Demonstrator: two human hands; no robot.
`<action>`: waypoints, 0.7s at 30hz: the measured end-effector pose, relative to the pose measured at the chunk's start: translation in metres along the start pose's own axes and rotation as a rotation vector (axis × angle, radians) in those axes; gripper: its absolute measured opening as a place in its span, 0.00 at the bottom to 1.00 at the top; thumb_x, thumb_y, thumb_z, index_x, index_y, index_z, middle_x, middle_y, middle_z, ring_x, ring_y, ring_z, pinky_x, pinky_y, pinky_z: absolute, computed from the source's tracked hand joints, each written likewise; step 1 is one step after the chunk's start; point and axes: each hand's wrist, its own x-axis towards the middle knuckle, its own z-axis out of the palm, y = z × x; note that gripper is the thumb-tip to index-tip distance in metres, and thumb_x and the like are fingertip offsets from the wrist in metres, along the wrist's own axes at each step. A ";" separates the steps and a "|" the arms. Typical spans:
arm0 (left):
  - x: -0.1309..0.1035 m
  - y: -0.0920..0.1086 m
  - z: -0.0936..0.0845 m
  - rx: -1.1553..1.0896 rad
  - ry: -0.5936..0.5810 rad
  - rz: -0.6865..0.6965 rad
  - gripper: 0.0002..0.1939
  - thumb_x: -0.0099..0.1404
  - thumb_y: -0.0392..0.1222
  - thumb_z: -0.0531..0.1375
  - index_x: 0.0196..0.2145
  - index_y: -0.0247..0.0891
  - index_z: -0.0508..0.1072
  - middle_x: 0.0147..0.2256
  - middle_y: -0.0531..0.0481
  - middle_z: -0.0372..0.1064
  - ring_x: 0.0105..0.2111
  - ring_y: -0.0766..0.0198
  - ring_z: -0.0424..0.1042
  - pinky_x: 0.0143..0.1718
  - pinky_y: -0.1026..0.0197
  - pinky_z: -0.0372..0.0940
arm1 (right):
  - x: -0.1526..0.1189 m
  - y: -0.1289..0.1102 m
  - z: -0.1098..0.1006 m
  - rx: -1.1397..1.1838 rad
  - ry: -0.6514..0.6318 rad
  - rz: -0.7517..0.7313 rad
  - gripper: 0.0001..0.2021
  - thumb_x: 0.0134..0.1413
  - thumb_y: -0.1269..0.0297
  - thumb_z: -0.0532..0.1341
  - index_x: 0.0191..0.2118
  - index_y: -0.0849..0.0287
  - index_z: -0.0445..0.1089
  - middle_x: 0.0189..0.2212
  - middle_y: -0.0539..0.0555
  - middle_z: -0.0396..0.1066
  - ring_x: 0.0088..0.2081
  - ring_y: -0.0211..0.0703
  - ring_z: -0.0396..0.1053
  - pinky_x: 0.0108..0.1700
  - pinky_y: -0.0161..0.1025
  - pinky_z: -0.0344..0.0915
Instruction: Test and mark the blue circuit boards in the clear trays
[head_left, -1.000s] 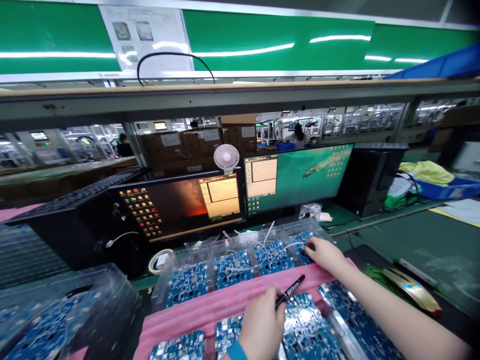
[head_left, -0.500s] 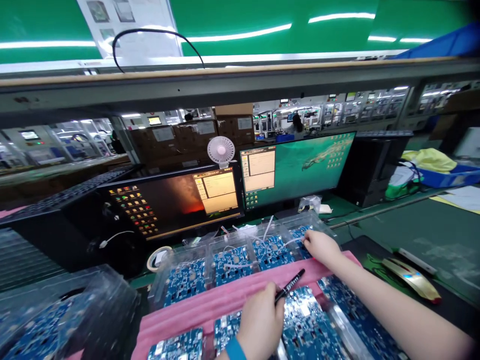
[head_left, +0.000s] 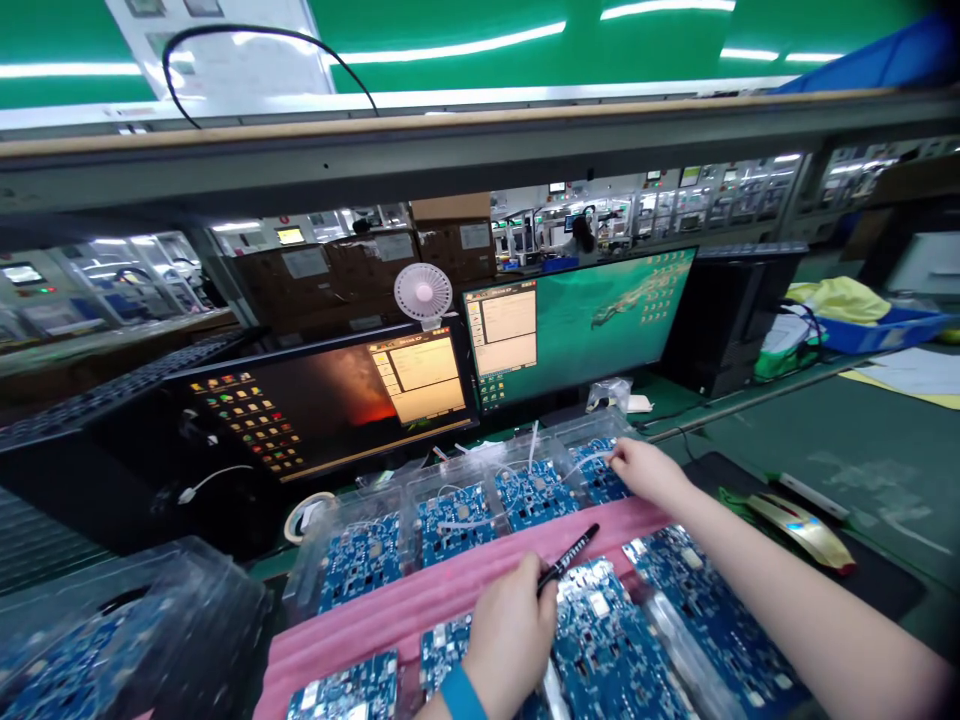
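Note:
My left hand (head_left: 511,625), with a blue wristband (head_left: 461,692), is closed around a black marker (head_left: 568,558) above the near row of blue circuit boards (head_left: 611,640). At the back right of the tray, my right hand (head_left: 649,472) pinches at the end of a thin white cable (head_left: 586,462), over a circuit board (head_left: 600,482). Its fingertips are partly hidden. A pink foam strip (head_left: 450,580) lies between the two rows of boards. The clear plastic tray (head_left: 300,585) holds several boards in compartments.
Two monitors (head_left: 585,330) stand behind the tray, with a small white fan (head_left: 423,292) between them. A tape roll (head_left: 311,515) and another board tray (head_left: 217,600) are at left. A gold mouse (head_left: 802,530) lies at right, beyond my right forearm.
The whole view has shifted slightly, so the scene sits a little further left and higher. Both hands keep nearly the same places over the tray, the marker still in my left hand.

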 end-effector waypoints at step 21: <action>0.005 0.000 -0.003 -0.040 -0.051 0.027 0.09 0.61 0.43 0.48 0.37 0.39 0.63 0.35 0.49 0.68 0.35 0.60 0.67 0.32 0.64 0.57 | -0.126 0.047 -0.007 0.086 -0.020 -0.237 0.10 0.50 0.62 0.53 0.23 0.59 0.60 0.28 0.49 0.65 0.34 0.42 0.62 0.51 0.50 0.42</action>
